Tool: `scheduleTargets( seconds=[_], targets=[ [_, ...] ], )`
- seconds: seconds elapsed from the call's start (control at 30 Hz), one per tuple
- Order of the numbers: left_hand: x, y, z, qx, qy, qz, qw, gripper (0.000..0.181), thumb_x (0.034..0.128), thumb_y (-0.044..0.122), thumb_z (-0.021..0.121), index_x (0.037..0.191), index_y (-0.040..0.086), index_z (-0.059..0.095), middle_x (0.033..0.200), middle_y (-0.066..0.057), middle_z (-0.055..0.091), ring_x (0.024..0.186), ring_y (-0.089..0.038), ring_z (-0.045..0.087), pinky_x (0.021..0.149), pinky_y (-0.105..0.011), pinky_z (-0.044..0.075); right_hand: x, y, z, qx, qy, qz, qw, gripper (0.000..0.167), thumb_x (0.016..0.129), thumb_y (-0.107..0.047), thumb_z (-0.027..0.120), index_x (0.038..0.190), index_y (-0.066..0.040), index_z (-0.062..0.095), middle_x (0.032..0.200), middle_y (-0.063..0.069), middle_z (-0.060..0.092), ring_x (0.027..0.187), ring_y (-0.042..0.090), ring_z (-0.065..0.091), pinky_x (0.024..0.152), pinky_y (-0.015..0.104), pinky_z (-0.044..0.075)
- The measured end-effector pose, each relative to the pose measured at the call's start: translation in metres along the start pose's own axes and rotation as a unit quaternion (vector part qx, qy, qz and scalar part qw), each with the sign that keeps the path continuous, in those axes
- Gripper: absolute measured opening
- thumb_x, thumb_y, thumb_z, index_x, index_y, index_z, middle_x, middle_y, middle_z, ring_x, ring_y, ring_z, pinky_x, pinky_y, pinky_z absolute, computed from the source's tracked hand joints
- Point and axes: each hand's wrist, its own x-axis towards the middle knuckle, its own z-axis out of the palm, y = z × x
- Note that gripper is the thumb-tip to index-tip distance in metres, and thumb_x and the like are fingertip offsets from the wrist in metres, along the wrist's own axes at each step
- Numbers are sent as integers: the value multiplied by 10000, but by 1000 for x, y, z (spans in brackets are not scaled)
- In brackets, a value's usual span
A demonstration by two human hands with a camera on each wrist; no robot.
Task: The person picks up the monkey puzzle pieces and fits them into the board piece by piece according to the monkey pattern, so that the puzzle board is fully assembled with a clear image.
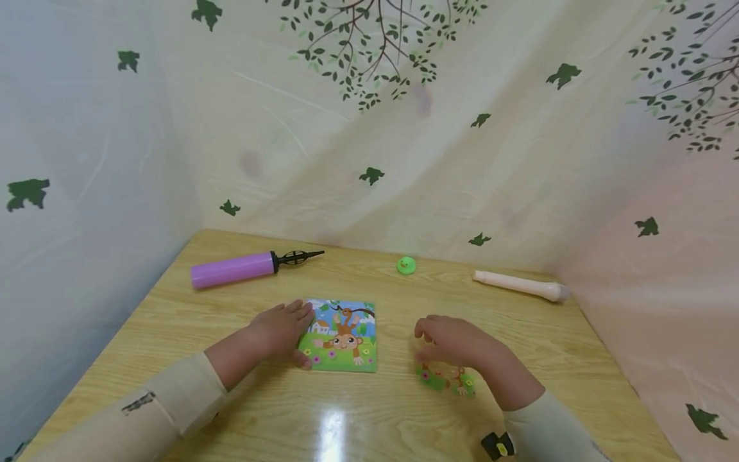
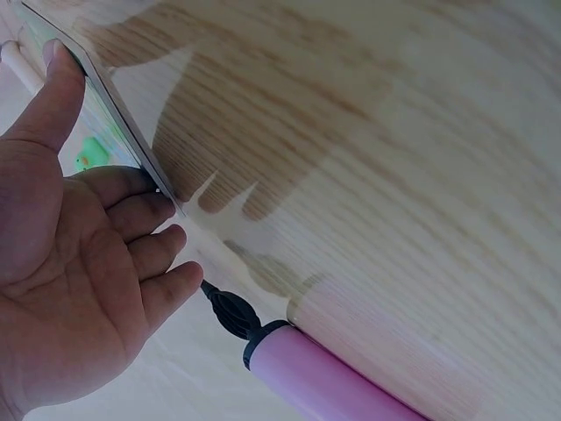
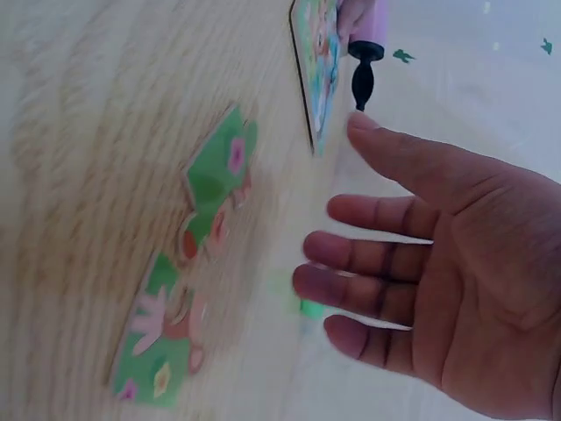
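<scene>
A square picture puzzle [image 1: 345,340] with a cartoon monkey hanging from a branch lies flat on the table. My left hand [image 1: 283,330] rests at its left side, fingers at the upper corner and thumb at the lower one. In the left wrist view, the left hand's [image 2: 83,237] thumb and fingertips touch the puzzle board's edge [image 2: 123,114]. To the right, my right hand [image 1: 462,340] hovers over loose puzzle pieces [image 1: 441,382], partly covering them in the head view. The right wrist view shows the right hand [image 3: 456,263] with fingers spread and bare, apart from the green flowered pieces [image 3: 162,342].
A purple hand pump [image 1: 233,269] with a black nozzle lies at the back left. At the back edge sits a small green rubber duck [image 1: 407,265]. A pale, club-shaped stick [image 1: 519,285] lies back right. A printed cloth backdrop [image 1: 323,141] surrounds the wooden table [image 1: 277,410].
</scene>
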Motion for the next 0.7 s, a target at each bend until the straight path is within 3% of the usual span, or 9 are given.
scheduleTargets(
  seconds=[0.17,0.27,0.33,0.47,0.7],
  targets=[
    [1,0,0,19,-1,5,10000,1027,789,619,686,1513,-9,315,1605,-169,254,1493,-369,198,1217,-520,212,-13,6,7,285,-612,723,9951,438,817,-384,790,1142,-159,601,1029,-19,582,732,143,591,703,371,512],
    [1,1,-1,30,2,20,10000,1023,793,619,684,1510,-12,319,1603,-172,258,1491,-372,202,1216,-521,216,-15,7,12,288,-754,886,9928,486,757,-370,841,1115,-170,581,991,-17,557,687,165,574,663,366,495],
    [0,1,-1,46,13,25,10000,1020,794,617,683,1509,-14,320,1602,-173,261,1491,-372,204,1215,-521,219,-16,6,15,87,-722,884,9934,556,690,-388,884,1096,-174,570,988,-21,561,734,166,570,686,379,508],
    [0,2,-2,88,10,22,10000,1015,799,616,679,1510,-14,320,1602,-171,262,1492,-370,203,1215,-520,220,-15,1,19,-329,-556,702,9954,519,682,-346,895,1033,-155,564,968,-11,586,833,172,560,756,409,535],
    [1,0,0,45,9,-5,10000,1018,798,615,682,1511,-12,317,1604,-169,256,1493,-369,200,1216,-520,217,-10,-3,24,-710,-484,565,9947,343,767,-291,838,902,-170,546,846,-41,506,756,150,483,654,342,452]
  ],
)
